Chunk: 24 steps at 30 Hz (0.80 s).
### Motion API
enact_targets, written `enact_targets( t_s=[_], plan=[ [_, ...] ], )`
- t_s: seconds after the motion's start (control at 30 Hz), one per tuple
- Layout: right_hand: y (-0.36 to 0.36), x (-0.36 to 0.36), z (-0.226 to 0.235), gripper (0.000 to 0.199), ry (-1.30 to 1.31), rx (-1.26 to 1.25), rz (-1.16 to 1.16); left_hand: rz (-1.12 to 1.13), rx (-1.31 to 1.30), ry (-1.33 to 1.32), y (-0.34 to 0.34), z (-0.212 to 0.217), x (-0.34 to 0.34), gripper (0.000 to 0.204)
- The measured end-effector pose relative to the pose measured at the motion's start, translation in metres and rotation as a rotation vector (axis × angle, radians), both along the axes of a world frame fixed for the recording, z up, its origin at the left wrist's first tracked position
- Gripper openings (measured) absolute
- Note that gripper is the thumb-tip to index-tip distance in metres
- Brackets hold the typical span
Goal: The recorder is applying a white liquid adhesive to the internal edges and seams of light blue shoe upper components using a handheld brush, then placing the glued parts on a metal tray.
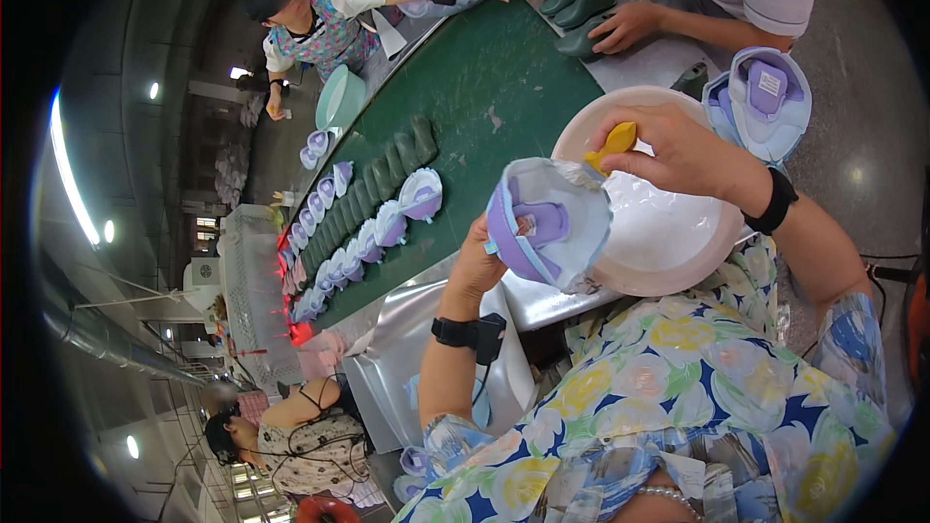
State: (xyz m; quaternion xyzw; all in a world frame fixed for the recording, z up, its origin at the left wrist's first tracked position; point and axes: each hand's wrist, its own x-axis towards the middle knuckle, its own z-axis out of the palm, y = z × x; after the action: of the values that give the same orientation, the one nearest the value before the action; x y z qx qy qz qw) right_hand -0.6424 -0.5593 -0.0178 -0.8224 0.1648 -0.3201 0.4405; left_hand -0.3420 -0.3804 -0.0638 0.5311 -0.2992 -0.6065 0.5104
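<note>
My left hand (478,260) grips a lilac and pale-blue shoe upper (518,223) by its side, with its open inside turned up. Pinched in my right hand (668,147) is a brush with a short yellow handle (613,146). Its whitish end meets the upper's far edge, partly hidden there. Both hands are over or beside a pale pink basin (635,95) holding white liquid (668,232). Beyond my right wrist lies a second lilac upper (765,102) with a white label inside.
A green conveyor belt (484,87) carries rows of dark shoe lasts (363,196) and lilac uppers (421,194). Across it, a co-worker (325,34) stretches out an arm near a mint basin (341,99). Another person's hand (630,27) touches green lasts (584,5) at the far right.
</note>
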Motion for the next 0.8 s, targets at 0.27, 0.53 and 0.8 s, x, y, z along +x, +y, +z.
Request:
enact_targets(
  t_s=[0.27,0.53,0.8],
  plan=[
    [0.021,0.009,-0.024,0.034,-0.092,0.342,-0.236,0.343,-0.246,0.062,0.003,-0.01,-0.039,0.026],
    [0.034,0.016,-0.033,0.033,-0.123,0.579,-0.302,0.418,-0.498,-0.447,0.02,-0.036,-0.025,0.031],
    [0.045,0.027,-0.033,0.034,-0.148,0.466,-0.309,0.409,-0.667,-0.989,0.012,-0.009,-0.041,0.033]
  ],
)
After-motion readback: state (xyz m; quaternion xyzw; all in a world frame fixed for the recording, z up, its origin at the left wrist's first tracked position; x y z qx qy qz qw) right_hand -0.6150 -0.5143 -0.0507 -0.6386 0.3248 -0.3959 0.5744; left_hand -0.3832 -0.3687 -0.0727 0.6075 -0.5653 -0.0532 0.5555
